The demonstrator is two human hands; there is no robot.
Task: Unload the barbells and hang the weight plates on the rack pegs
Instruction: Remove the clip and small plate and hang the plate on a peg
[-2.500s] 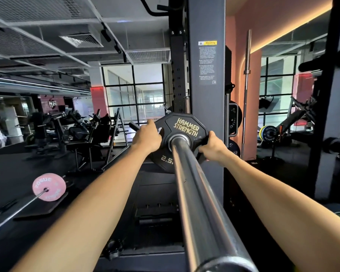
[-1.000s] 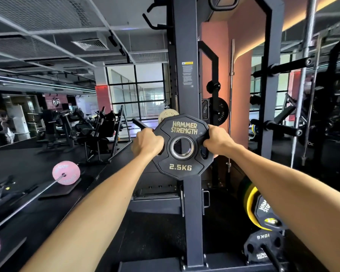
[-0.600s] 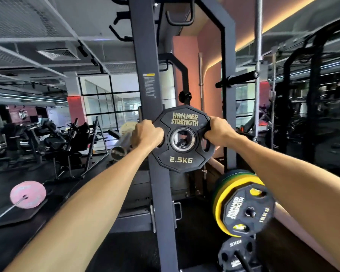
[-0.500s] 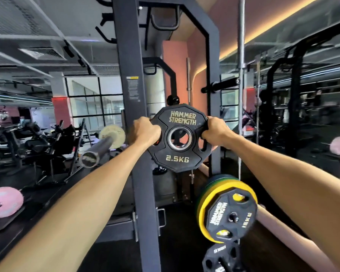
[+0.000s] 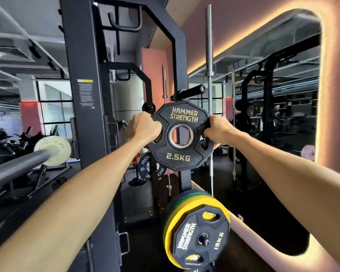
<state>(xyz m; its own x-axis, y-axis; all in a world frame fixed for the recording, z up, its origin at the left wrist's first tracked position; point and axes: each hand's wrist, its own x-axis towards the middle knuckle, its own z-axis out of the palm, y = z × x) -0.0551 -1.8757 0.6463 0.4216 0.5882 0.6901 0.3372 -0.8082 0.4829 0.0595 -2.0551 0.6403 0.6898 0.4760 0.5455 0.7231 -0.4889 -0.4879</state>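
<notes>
Head view: plate [image 5: 180, 135] (2.5 kg) between hands [image 5: 143, 126].

Left hand [image 5: 143, 127] and right hand [image 5: 217, 129] grip the 2.5KG plate [image 5: 180, 154].

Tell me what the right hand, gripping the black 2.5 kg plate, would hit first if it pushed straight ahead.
Likely the upright silver barbell standing just beyond the right hand, with the bare black rack peg a little above and left. Depth is unclear from this single view, so the hand might pass beside the bar toward the mirror wall.
</notes>
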